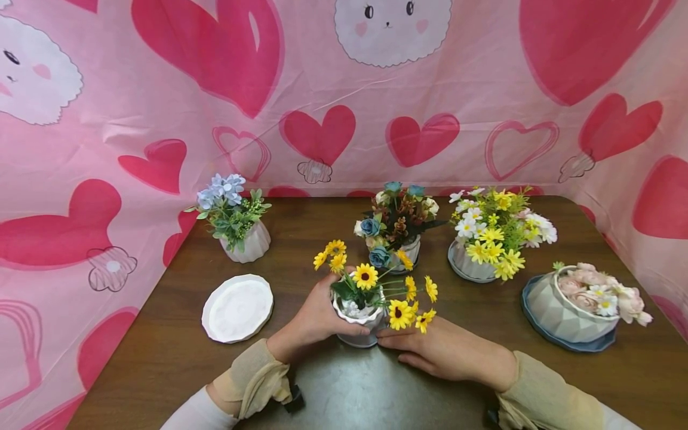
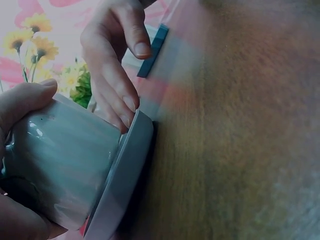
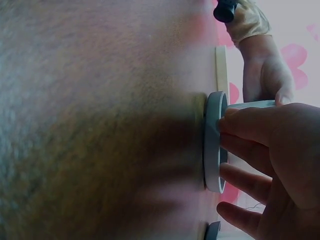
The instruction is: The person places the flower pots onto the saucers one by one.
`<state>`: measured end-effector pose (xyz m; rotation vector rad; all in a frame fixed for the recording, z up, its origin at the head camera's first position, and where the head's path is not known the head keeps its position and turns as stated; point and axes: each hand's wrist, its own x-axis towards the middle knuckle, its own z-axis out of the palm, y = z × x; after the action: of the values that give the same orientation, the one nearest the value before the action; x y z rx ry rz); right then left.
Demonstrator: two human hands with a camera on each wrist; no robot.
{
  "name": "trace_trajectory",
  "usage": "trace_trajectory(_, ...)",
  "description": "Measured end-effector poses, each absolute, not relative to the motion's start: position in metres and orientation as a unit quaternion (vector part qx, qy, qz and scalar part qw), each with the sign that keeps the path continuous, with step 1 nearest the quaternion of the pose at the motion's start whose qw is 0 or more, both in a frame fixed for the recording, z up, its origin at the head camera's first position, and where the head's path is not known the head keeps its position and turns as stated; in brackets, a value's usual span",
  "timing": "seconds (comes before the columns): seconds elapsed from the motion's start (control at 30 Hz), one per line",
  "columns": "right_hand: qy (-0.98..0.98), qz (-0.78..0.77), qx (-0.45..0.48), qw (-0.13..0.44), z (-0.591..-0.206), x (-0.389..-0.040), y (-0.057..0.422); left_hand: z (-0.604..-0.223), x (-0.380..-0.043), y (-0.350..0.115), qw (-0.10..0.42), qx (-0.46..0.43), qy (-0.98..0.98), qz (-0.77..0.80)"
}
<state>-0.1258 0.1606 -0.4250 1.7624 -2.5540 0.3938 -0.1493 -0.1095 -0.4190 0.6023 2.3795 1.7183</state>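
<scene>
A pale flower pot [image 1: 349, 325] of yellow sunflowers [image 1: 365, 276] stands at the middle front of the table. My left hand [image 1: 314, 316] grips the pot around its side, the thumb across the front. In the left wrist view the pot's glossy wall [image 2: 65, 155] sits over a grey saucer [image 2: 125, 180], whose edge is close against it. Fingers of my right hand [image 1: 448, 352] reach the saucer's right edge, extended and spread. The right wrist view has these fingertips [image 3: 230, 172] at the rim of the saucer [image 3: 214, 150].
A white saucer [image 1: 236, 307] lies on the wooden table [image 1: 177, 340] at left, with a blue-flowered pot [image 1: 252, 242] behind. Pots of blue roses [image 1: 411, 248] and yellow-white daisies [image 1: 473, 263] stand at the back. A wide faceted pot [image 1: 564, 313] sits at right on a blue saucer [image 1: 529, 298].
</scene>
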Motion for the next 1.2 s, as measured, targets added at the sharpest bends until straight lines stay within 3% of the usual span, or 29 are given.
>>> trace_trajectory(0.3, -0.809, 0.130, 0.572, 0.029, -0.4262, -0.1249, 0.1605, -0.4203, -0.1490, -0.1088, 0.086, 0.183, 0.797, 0.569)
trace_trajectory(1.2, -0.814, 0.129, 0.566, 0.019, -0.4244, -0.1248, 0.1600, -0.4267, -0.1497, -0.1046, 0.088, 0.192, 0.790, 0.576)
